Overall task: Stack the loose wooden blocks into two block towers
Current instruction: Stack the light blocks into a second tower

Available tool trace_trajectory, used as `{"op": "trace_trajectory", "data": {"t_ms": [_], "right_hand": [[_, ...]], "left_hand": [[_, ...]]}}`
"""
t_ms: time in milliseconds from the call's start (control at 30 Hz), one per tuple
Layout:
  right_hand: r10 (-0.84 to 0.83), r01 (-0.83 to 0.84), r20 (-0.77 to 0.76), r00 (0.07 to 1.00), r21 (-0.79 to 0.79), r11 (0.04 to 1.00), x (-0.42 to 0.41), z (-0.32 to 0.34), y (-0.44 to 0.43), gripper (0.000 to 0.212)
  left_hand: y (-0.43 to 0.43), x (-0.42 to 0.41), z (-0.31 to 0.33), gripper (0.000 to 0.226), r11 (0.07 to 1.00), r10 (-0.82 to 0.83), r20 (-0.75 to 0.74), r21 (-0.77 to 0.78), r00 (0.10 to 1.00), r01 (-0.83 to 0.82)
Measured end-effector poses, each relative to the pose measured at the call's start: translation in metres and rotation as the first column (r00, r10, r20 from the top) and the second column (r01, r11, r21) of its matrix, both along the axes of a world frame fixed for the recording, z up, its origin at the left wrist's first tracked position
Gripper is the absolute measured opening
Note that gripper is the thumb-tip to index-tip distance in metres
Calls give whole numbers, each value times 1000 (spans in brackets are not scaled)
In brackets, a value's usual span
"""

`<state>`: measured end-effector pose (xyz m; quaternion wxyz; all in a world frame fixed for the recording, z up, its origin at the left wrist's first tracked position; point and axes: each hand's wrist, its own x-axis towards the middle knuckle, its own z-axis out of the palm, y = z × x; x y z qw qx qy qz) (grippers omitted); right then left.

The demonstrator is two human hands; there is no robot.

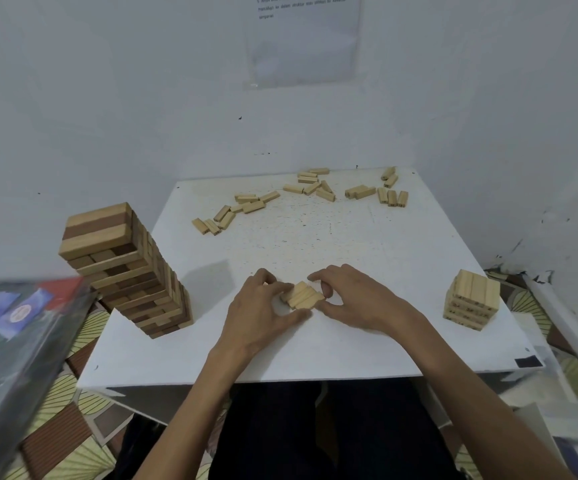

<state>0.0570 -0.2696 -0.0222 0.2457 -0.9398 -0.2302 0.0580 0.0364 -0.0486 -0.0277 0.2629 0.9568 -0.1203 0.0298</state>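
Blocks: three pale ones lie side by side as a flat row, near the middle of the white table, toward the near edge. Left hand presses the row's left side, fingers curled over the far end, thumb along the near corner. Right hand closes on the right side, fingertips on top, thumb below. Both hands clamped on the row from opposite sides.

Tall tower, mixed light and dark wood, stands at the table's left edge. Short tower, pale wood, a few layers, sits close to the right edge.

Loose blocks lie scattered in a band along the far edge by the wall. Between that band and the hands the tabletop is open. Open strip also between hands and near edge.
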Motion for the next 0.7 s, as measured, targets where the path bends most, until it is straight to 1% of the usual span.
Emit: {"op": "trace_trajectory", "data": {"t_ms": [67, 133, 200, 267, 333, 500, 700], "right_hand": [[6, -6, -43, 999, 4, 1000, 1, 2, -1, 59], [20, -20, -72, 997, -1, 1000, 2, 4, 0, 64], [34, -34, -92, 995, 3, 999, 3, 6, 1, 61], [38, -36, -104, 994, 22, 999, 3, 5, 3, 54], [26, -23, -109, 994, 28, 999, 3, 5, 4, 48], [-18, 23, -113, 993, 48, 999, -7, 0, -1, 44], [-13, 21, -138, 990, 60, 998, -20, 0, -11, 44]], "left_hand": [[0, 4, 1, 58, 999, -31, -26, -31, 999, 31], [0, 6, 1, 53, 996, -67, -35, -56, 997, 65], [0, 7, 0, 54, 994, -79, -42, -80, 996, 76], [1, 8, -1, 56, 992, -106, -51, -74, 993, 102], [1, 8, 0, 51, 988, -146, -63, -68, 987, 142], [5, 7, 2, 44, 977, -192, -92, -111, 977, 181], [2, 10, 6, 46, 951, -302, -187, -129, 935, 282]]}}
